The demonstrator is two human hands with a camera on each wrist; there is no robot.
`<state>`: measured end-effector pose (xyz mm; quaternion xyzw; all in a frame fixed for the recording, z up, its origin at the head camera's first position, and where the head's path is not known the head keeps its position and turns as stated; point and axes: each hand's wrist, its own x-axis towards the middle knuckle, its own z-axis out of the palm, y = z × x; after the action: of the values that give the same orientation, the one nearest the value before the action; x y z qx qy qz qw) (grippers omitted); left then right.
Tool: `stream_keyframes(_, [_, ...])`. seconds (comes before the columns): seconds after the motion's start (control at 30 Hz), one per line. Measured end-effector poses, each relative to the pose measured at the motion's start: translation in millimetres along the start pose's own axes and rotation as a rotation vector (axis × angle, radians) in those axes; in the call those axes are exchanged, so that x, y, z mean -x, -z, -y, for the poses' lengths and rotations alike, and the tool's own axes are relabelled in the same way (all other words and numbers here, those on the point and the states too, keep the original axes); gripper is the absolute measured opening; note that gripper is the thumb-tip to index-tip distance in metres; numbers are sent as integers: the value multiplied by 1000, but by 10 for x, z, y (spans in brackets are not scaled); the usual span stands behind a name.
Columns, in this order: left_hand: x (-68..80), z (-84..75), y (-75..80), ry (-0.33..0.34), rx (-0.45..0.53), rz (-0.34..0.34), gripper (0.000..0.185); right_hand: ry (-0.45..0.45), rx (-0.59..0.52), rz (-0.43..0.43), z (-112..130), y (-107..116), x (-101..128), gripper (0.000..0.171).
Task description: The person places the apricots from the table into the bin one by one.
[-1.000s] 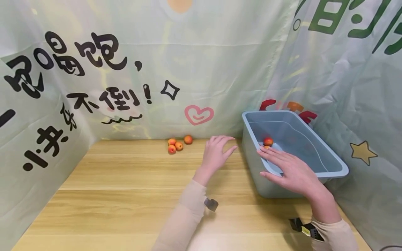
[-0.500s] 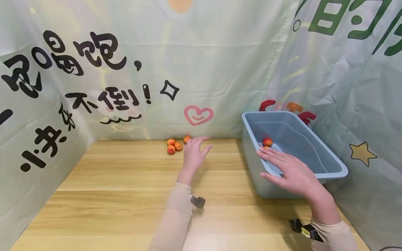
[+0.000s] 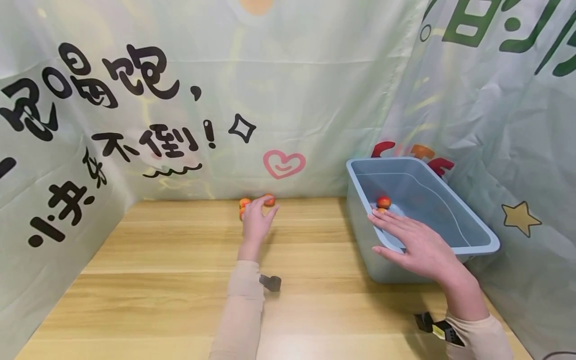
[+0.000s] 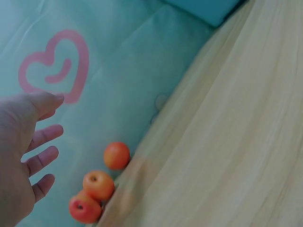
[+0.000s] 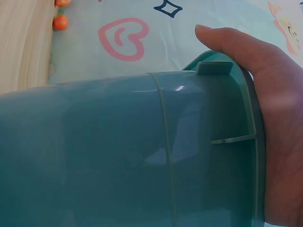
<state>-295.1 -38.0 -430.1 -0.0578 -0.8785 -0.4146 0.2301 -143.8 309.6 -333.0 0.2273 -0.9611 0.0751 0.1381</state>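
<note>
A pale wooden surface (image 3: 157, 280) runs back to a green printed curtain (image 3: 315, 100) that walls in the corner. The left hand (image 3: 255, 223), fingers loose and spread, hovers over small orange fruits (image 4: 98, 184) at the curtain's foot. The right hand (image 3: 416, 246) lies flat, fingers released, on the blue tub's (image 3: 477, 235) near rim.

Fruits (image 3: 269, 200) left of bin (image 3: 477, 235); seemingly two inside.

A light wooden desk (image 3: 157, 270) with lengthwise grain fills the foreground. Pale green fabric backdrops (image 3: 315, 90) hang along its far, left and right edges, printed with black characters (image 3: 112, 80), a pink heart (image 3: 284, 164) and a yellow star (image 3: 519, 219).
</note>
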Motion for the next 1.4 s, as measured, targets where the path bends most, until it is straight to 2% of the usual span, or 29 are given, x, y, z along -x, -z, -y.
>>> stream_keyframes(0.17, [-12, 161, 43, 60, 13, -32, 36, -4, -3, 4, -2, 8, 3, 68])
stream_keyframes(0.43, [-23, 375, 130, 142, -37, -72, 41, 6, 6, -10, 3, 3, 2, 68])
stream_keyframes(0.73, [-38, 559, 200, 245, -108, 52, 51, 1, 8, -8, 10, 1, 3, 68])
stream_keyframes(1.03, [-48, 669, 235, 264, -145, 154, 60, -7, 5, 11, 15, 9, -5, 69])
stream_keyframes(1.23, [-40, 677, 247, 266, -139, 187, 57, -9, 4, 14, 20, 9, -5, 68])
stream_keyframes(1.4, [-41, 669, 239, 269, -122, 175, 51, -10, 5, 12, 16, 5, -4, 68])
